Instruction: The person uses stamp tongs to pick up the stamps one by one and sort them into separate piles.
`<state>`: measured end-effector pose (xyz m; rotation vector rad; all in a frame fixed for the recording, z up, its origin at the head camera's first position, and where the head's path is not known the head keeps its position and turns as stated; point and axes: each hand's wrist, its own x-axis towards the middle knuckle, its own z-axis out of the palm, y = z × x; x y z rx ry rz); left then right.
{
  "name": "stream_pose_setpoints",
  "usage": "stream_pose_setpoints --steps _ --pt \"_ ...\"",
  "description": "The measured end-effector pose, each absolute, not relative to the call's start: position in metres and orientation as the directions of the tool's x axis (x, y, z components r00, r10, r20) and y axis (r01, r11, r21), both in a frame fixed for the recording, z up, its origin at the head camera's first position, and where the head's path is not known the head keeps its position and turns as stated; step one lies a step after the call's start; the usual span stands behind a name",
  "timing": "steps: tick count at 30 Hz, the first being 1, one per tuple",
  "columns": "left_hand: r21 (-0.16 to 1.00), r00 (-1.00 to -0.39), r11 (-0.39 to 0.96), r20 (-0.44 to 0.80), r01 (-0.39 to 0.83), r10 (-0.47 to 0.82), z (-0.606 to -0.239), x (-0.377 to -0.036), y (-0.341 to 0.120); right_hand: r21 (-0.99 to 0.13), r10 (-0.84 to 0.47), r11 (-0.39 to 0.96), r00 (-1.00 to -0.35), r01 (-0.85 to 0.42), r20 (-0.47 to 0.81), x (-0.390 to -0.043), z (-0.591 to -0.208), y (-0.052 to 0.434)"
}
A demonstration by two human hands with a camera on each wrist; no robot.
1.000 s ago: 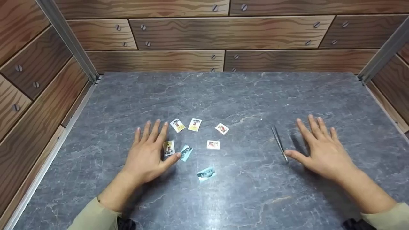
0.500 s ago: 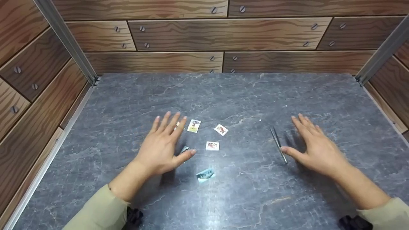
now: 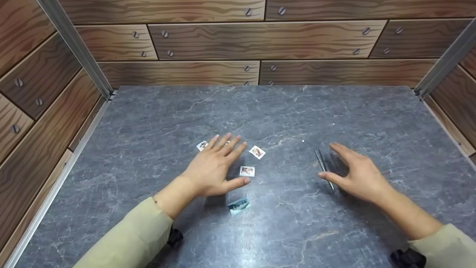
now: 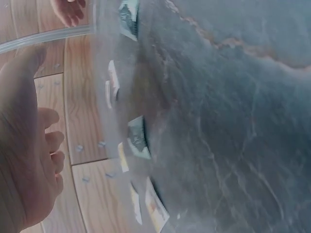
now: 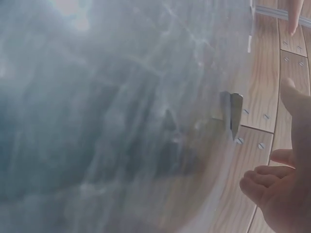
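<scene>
My left hand (image 3: 212, 170) hovers with fingers spread over a group of small printed stamps. One stamp (image 3: 202, 145) shows past its fingertips; others lie hidden beneath the hand. Just to its right are two red-and-white stamps, one farther back (image 3: 257, 152) and one nearer (image 3: 247, 171). A teal stamp (image 3: 238, 206) lies in front of the thumb. The left wrist view shows a further teal stamp (image 4: 139, 138) and several pale ones. My right hand (image 3: 360, 178), fingers slightly bent and holding nothing, is beside metal tweezers (image 3: 322, 163); its thumb overlaps them in the head view.
Everything lies on a grey marble-patterned table (image 3: 282, 238). Wood-patterned panels (image 3: 267, 41) stand behind and at both sides, with metal posts (image 3: 80, 48) at the back corners. A tiny white speck (image 3: 303, 141) lies between the stamps and the right hand.
My left hand has moved right across the stamps, uncovering the left table area and covering the middle ones. The right hand has shifted slightly left, its fingers bending closer together near the tweezers.
</scene>
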<state>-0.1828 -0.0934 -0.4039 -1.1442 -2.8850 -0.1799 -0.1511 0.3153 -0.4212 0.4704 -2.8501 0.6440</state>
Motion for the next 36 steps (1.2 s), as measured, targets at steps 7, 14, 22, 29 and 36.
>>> stream_pose_setpoints --steps 7,14,22,29,36 --pt "0.083 -0.698 0.695 0.011 0.714 0.716 -0.417 -0.194 -0.086 -0.385 -0.271 0.852 -0.928 -0.354 0.254 -0.154 -0.427 0.311" --pt "0.093 -0.686 0.686 -0.036 0.721 0.726 -0.426 -0.204 -0.081 -0.401 -0.273 0.845 -0.930 -0.354 0.247 -0.155 -0.434 0.311" --pt "0.128 -0.664 0.665 -0.058 0.736 0.746 -0.432 -0.210 -0.076 -0.421 -0.271 0.838 -0.934 -0.347 0.232 -0.156 -0.441 0.309" --pt "0.127 -0.653 0.658 -0.080 0.742 0.753 -0.433 -0.213 -0.073 -0.411 -0.271 0.839 -0.928 -0.358 0.254 -0.157 -0.444 0.308" --pt "0.126 -0.647 0.652 -0.081 0.748 0.758 -0.433 -0.215 -0.075 -0.409 -0.265 0.832 -0.916 -0.375 0.301 -0.160 -0.446 0.308"
